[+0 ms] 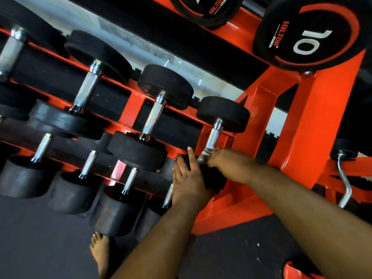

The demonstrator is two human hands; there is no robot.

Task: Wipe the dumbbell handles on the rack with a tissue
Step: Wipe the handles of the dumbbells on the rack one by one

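Note:
An orange rack (308, 125) holds rows of black dumbbells with chrome handles. My right hand (225, 162) grips a white tissue (203, 157) wrapped round the lower end of the chrome handle (213, 135) of the rightmost dumbbell on the middle shelf. My left hand (187, 178) lies flat with straight fingers against that dumbbell's near black head (213, 176), which is mostly hidden behind both hands. The dumbbell's far head (223, 113) shows above the handle.
More dumbbells (153, 117) fill the shelves to the left. A black plate marked 10 (310, 33) hangs at the upper right. A curved chrome bar (345, 178) leans by the rack's right side. My bare foot (100, 252) stands on dark floor below the lowest shelf.

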